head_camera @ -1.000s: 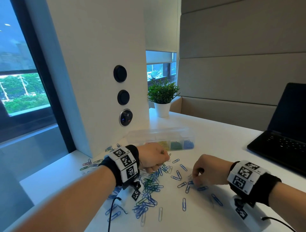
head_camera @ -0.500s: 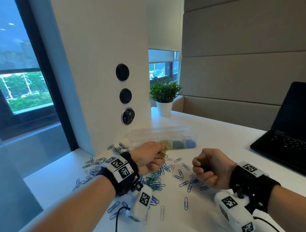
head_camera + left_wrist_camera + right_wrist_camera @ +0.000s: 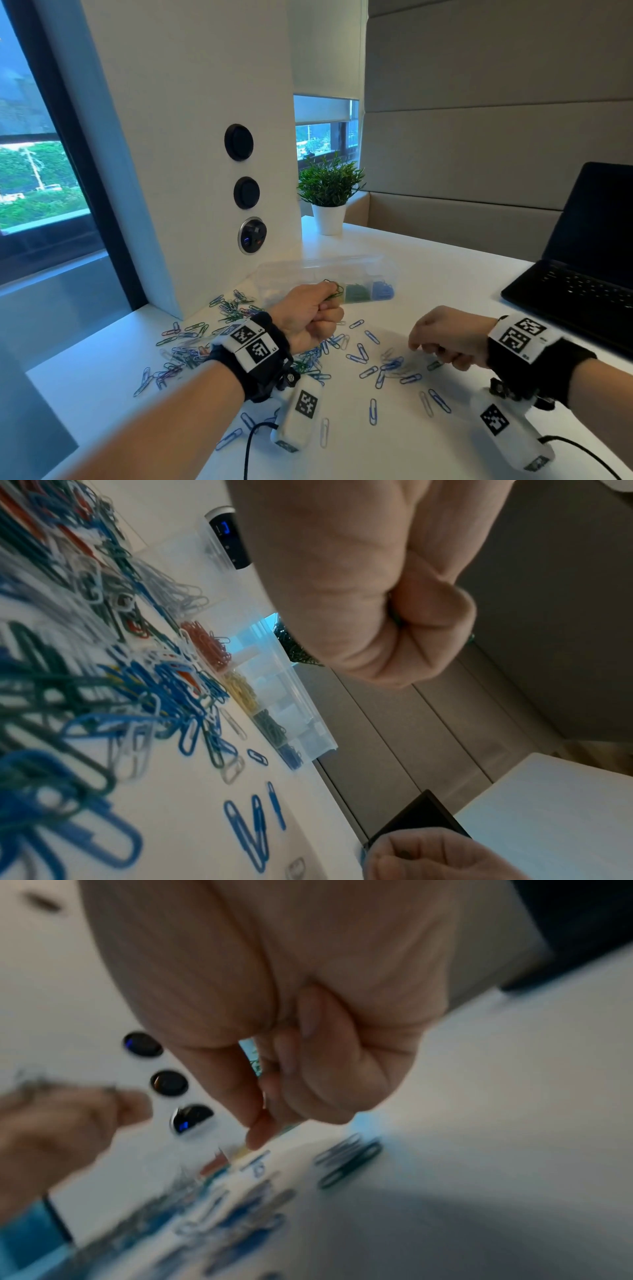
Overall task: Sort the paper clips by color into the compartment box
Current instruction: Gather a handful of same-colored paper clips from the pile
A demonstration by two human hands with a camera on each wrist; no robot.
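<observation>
The left hand is hovering above the white table, fingers clenched round a small bunch of green paper clips that are poking out past the thumb and forefinger, just short of the compartment box. That clear plastic box is lying near the table's far edge, close against the white pillar, and the left wrist view is showing red, yellow, green and blue clips already sitting in separate compartments along its length, with the blue ones at its right end. The right hand is hanging low over the table toward the right side, fingers curled inward with the thumb and forefinger tips reaching down at a few loose clips; the blur is making it impossible to tell whether anything is pinched between them. The loose paper clips, mostly blue with green, white and some red, are lying scattered in a heap across the table's left and middle, thinning out toward the near edge. A potted plant is standing at the far edge beside the pillar, and an open laptop is sitting at the right edge
</observation>
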